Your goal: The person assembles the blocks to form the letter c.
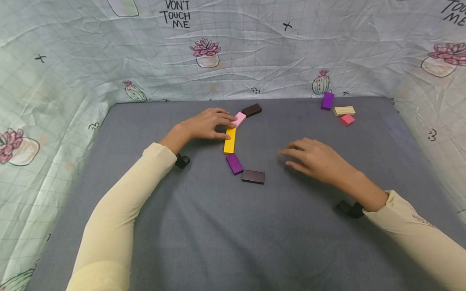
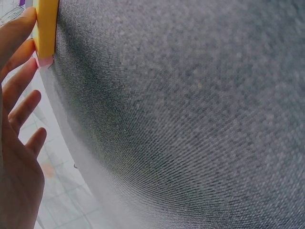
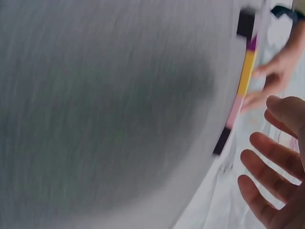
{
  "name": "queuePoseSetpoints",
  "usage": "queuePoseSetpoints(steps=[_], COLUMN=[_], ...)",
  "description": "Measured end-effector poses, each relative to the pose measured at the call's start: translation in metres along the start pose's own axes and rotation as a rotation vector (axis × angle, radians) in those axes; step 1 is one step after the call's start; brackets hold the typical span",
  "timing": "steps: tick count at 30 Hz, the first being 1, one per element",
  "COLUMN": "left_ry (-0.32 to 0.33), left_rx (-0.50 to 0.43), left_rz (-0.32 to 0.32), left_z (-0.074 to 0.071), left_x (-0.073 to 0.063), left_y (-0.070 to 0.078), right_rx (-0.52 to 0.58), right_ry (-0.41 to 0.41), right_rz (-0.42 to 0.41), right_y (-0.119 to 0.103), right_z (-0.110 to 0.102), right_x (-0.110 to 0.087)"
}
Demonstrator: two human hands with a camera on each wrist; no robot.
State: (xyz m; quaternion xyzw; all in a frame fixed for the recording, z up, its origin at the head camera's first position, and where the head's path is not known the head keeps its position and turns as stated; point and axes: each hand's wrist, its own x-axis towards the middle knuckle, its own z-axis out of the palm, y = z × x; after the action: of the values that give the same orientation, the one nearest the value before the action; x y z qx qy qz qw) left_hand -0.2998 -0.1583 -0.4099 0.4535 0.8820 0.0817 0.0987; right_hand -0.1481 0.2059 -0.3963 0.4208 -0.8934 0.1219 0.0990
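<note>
Five wooden blocks form a curved row on the grey cloth: a dark brown block at the far end, a pink block, a long yellow block, a purple block and a second dark brown block nearest me. My left hand lies along the row's left side, thumb and index fingertips at the yellow block and the middle finger at the pink one. In the left wrist view its fingers are spread, not wrapped round anything. My right hand hovers right of the row, fingers loosely bent and holding nothing.
At the back right lie another purple block, a pale wood block and a small red-pink block. A printed curtain rises behind the grey table and along both sides.
</note>
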Motion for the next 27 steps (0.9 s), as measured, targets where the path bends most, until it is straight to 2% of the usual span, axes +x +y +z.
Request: queuePoseSetpoints(steps=[4,7,15,21,27], left_ry=[-0.003,-0.001,0.007,0.006,0.0], left_rx=[-0.005,-0.005,-0.012,-0.002,-0.012], left_rz=[-0.007,-0.008,0.006,0.007,-0.002], left_z=[0.0,-0.001,-0.001,0.0,-0.001], left_x=[-0.001,-0.001,-0.001,0.001,0.0], left_y=[0.001,0.001,0.001,-0.001,0.0], right_rx=[-0.005,-0.021,-0.051,-0.035,-0.011], right_ry=[0.034,0.046,0.032,0.037,-0.036], right_rz=[0.039,0.099,0.302,0.464,0.597], right_y=[0.022,0.04,0.088,0.126,0.16], right_z=[-0.011,-0.019,-0.035,-0.041,-0.045], right_x=[-0.004,-0.007,-0.018,-0.021,-0.019])
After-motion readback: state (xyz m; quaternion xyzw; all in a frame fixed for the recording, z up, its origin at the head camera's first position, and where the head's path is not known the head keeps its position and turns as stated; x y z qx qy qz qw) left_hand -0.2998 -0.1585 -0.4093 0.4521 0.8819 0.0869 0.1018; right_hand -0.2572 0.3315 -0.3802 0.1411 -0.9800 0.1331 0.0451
